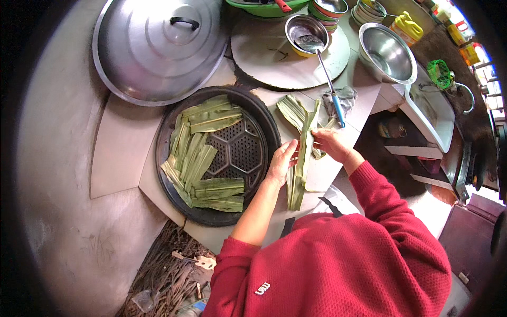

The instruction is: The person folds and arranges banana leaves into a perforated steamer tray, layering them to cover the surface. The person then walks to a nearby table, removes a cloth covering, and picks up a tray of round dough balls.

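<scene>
Both of my hands are on a long green leaf strip (306, 148) above the tiled counter. My left hand (282, 162) grips its left edge with the thumb up, while my right hand (330, 142) pinches the strip from the right. More leaf strips (291, 109) lie on the counter behind and under it. To the left of my left hand sits a round black steamer tray (273, 130) with a perforated bottom. Overlapping leaf pieces (192, 154) line its left, back and front parts. The holes still show in the middle and right.
A large metal lid (158, 47) leans at the back left. Behind the tray, a round board (261, 59) carries a steel bowl (301, 27) with a blue-handled ladle (336, 105). A steel basin (388, 53) stands near the sink (429, 107). Dry twigs (162, 273) lie below the counter's edge.
</scene>
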Demonstrator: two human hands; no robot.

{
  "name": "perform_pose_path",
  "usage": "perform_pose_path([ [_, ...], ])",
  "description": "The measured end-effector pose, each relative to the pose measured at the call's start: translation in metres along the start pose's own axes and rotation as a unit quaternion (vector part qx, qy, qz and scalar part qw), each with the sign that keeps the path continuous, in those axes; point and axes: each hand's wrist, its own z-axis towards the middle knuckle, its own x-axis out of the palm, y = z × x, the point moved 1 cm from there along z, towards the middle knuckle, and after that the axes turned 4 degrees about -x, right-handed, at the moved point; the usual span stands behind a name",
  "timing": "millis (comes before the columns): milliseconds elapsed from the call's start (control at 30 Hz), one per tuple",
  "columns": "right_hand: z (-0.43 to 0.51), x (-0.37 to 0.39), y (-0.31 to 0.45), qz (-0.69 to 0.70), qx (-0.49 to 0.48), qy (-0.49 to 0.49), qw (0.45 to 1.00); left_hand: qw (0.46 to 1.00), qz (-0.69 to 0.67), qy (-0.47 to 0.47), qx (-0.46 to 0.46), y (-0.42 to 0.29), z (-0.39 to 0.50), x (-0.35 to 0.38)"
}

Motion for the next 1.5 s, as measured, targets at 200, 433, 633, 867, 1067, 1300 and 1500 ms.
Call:
perform_pose_path([
  [200, 0.012, 0.002, -0.037, 0.062, 0.056, 0.076, 0.994, 0.994, 0.065, -0.062, 0.059, 0.014, -0.001, -0.002],
  [433, 0.008, 0.044, -0.034, -0.004, 0.016, 0.038, 0.999, 0.984, 0.066, -0.124, 0.110, 0.032, -0.011, -0.033],
  [633, 0.014, 0.037, -0.028, 0.079, 0.144, 0.121, 0.979, 0.990, -0.066, -0.087, 0.087, 0.022, -0.042, -0.049],
  [867, 0.035, 0.057, -0.027, -0.007, 0.095, 0.101, 0.990, 0.993, -0.011, -0.099, 0.065, 0.015, -0.054, -0.071],
  [1067, 0.036, 0.090, -0.032, -0.145, -0.037, -0.039, 0.988, 0.876, 0.331, -0.245, 0.252, 0.018, -0.062, -0.053],
  [1300, 0.032, 0.095, -0.014, -0.228, -0.151, -0.005, 0.962, 0.997, -0.019, -0.077, 0.011, 0.026, -0.064, -0.094],
  [1500, 0.045, 0.090, -0.005, -0.200, 0.038, 0.245, 0.948, 0.980, 0.162, 0.096, -0.066, 0.003, -0.078, -0.149],
])
